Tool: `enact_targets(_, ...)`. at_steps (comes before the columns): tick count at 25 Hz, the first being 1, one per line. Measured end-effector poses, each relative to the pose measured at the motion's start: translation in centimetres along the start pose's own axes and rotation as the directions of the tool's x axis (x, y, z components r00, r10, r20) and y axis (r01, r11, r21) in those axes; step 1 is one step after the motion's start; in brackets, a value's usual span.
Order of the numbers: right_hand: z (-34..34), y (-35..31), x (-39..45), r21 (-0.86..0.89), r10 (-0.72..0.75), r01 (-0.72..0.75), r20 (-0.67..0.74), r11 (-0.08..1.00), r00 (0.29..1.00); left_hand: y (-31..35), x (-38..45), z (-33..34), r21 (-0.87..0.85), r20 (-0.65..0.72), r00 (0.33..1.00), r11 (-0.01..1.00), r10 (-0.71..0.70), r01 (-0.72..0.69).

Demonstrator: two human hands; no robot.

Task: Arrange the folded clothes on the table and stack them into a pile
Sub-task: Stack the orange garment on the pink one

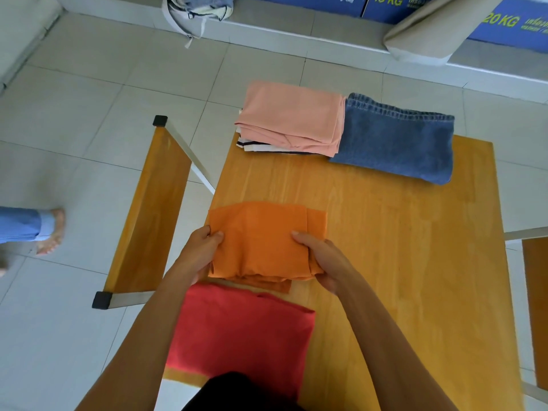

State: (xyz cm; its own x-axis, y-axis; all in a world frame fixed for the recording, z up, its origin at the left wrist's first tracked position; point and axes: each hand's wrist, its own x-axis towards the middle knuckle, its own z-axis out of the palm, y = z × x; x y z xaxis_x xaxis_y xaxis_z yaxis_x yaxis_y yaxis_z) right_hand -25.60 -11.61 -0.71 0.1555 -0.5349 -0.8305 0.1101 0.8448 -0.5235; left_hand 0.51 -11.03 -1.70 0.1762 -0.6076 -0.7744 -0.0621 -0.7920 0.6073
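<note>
A folded orange garment (261, 241) lies at the middle left of the wooden table (385, 247). My left hand (201, 247) grips its left edge and my right hand (323, 259) grips its right edge, thumbs on top. Just below it, near the table's front edge, lies a folded red garment (243, 330), partly under my forearms. At the far edge a folded pink garment (293, 117) rests on a white piece with dark stripes (258, 145). Folded blue jeans (397, 140) lie right beside that pile, touching it.
A wooden bench (148, 215) with metal legs stands left of the table, another bench (536, 292) at the right edge. A person's foot in a sandal (50, 232) is on the tiled floor far left. Blue boxes and a beige cushion (436, 28) line the far wall.
</note>
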Motion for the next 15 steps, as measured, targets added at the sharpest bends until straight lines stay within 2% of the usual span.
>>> enact_targets(2,0.1,-0.2,-0.5,-0.198,-0.010,-0.002,-0.060,0.980,0.998,-0.3,0.0,-0.1,0.004,-0.001,1.000,1.000,0.004,-0.004)
enact_targets(4,0.1,-0.2,-0.9,-0.446,-0.011,-0.048,-0.128,0.894,0.992,-0.6,0.0,-0.1,-0.022,-0.003,1.000,1.000,0.002,-0.002)
enact_targets(5,0.1,0.1,-1.0,-0.504,-0.003,-0.065,-0.132,0.861,0.991,-0.8,0.0,0.0,-0.046,-0.006,1.000,0.999,-0.009,0.009)
enact_targets(6,0.3,0.4,-1.0,-0.501,0.015,-0.069,-0.110,0.862,0.994,-0.9,0.0,0.1,-0.066,-0.014,1.000,0.998,-0.022,0.021)
enact_targets(8,1.0,1.3,-1.1,-0.339,0.059,-0.069,-0.038,0.938,0.998,-1.0,-0.1,0.2,-0.075,-0.036,0.999,0.997,-0.039,0.036)
enact_targets(12,1.6,3.8,-0.5,-0.036,-0.030,0.029,-0.032,0.999,0.999,-0.7,-0.4,0.4,-0.055,-0.061,0.996,0.997,-0.061,0.058)
enact_targets(15,1.2,4.4,-0.7,0.025,-0.066,0.066,-0.017,0.998,0.998,-0.8,-0.4,0.1,-0.009,-0.023,0.998,0.999,-0.050,0.050)
